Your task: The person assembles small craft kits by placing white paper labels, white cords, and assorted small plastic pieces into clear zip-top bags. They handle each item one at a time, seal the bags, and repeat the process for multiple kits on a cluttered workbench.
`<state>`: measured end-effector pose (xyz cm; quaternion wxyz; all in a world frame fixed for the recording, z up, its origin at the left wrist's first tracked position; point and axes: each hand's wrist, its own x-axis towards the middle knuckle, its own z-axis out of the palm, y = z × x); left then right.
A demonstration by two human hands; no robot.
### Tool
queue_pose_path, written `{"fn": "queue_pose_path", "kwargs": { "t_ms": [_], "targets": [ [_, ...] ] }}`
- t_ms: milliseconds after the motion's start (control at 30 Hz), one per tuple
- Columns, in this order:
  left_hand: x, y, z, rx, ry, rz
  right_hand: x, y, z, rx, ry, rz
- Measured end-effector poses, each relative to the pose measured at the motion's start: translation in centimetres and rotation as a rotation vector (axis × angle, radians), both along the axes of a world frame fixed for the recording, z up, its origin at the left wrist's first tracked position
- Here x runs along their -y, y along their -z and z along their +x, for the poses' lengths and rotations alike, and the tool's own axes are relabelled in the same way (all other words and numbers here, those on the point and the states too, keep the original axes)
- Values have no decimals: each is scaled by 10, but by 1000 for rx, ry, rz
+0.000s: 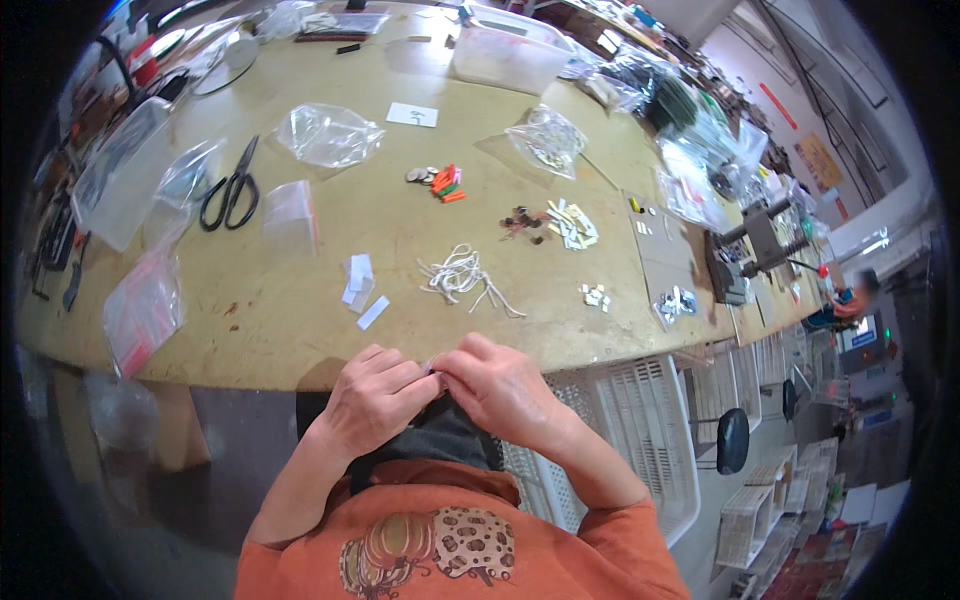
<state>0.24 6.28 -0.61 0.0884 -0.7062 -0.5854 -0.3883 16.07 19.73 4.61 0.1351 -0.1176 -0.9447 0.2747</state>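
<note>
My left hand (372,398) and my right hand (502,390) meet just over the table's near edge, fingertips pinched together. Between them is something small and pale, mostly hidden by the fingers and too small to name. Closest beyond the hands lie a loose tangle of white cords (460,274) and several white paper slips (358,283). Farther off are orange and green pieces (448,186) beside flat round discs (420,175). To the right sit small dark reddish pieces (524,222), cream pieces (572,226) and a few tiny white pieces (595,297).
Black-handled scissors (236,192) and clear bags (328,136) lie on the table (270,350). Plastic bins (512,52) stand at the back and left. A small metal hand press (764,240) is at right; a white basket (640,420) sits below the edge.
</note>
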Motion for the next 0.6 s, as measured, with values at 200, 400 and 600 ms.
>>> {"fn": "queue_pose_path", "kwargs": {
  "t_ms": [200,400,600],
  "targets": [
    [-13,-5,5,93,70,41,-7,-5,18,-15,-48,254],
    [-26,3,10,174,127,37,-63,2,36,-17,-96,-445],
    [-31,19,5,239,115,-27,-204,39,42,-176,614,69]
  ]
}}
